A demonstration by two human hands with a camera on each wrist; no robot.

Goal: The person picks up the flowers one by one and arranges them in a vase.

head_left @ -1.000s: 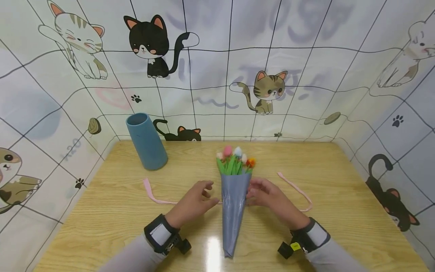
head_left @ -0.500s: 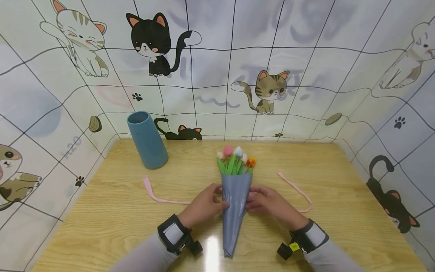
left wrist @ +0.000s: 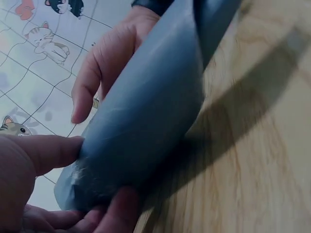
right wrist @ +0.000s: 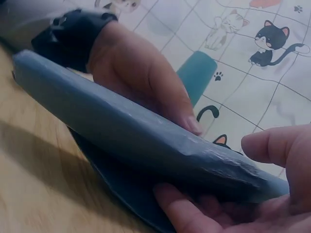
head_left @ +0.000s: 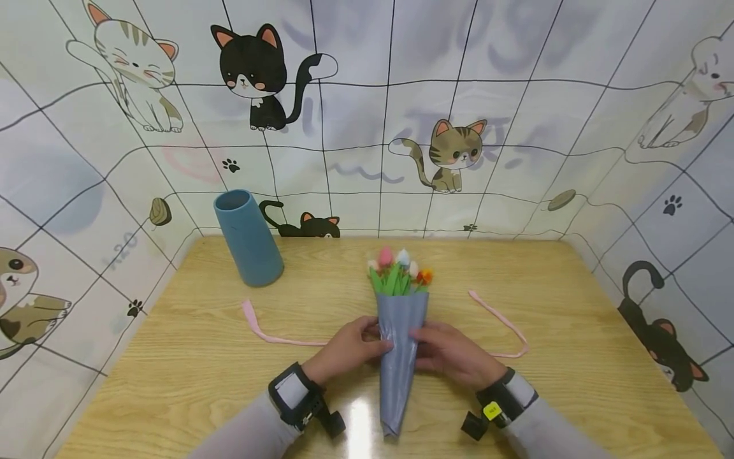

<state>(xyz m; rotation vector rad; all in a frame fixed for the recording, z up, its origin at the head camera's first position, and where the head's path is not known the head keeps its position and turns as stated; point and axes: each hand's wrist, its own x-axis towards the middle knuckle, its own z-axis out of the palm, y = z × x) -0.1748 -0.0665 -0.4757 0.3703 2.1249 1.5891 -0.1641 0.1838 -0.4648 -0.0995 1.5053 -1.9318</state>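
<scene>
A bouquet (head_left: 397,357) of tulip-like flowers (head_left: 398,271) in grey-blue wrapping paper stands out in the middle of the table, blossoms pointing away from me. My left hand (head_left: 351,349) holds its left side, the thumb on top of the paper and the fingers underneath. From the right, my right hand (head_left: 453,354) grips the wrap, its fingers (right wrist: 182,208) bent below the paper and its thumb above. The right wrist view shows a loose paper flap (right wrist: 121,189) hanging under the roll. A pink ribbon (head_left: 281,340) passes beneath the bouquet and comes out on both sides.
A blue vase (head_left: 250,242) stands upright at the back left of the wooden table (head_left: 189,382). Behind and at the sides, a cloth printed with cartoon cats (head_left: 252,76) encloses the table.
My left hand has come rightward onto the wrap. My right hand has slid left and taken hold too. The bouquet has shifted slightly right; ribbon and vase stay put.
</scene>
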